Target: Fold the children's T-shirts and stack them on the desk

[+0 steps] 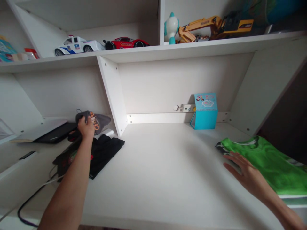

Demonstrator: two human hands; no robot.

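On the white desk (155, 172), the left hand (85, 127) clenches a gray cloth (102, 122), a firm hold that keeps it from slipping, just above one folded black garment (105, 153). The right hand (249, 171), fingers spread and released, lies against one green T-shirt (268, 163). Overhead, a shelf (192, 52) holds two toy cars, one white (76, 45), one red (126, 42), and one toy excavator (199, 24).

crumpled grey garment (102, 123) with orange print, folded green t-shirt (261, 163)
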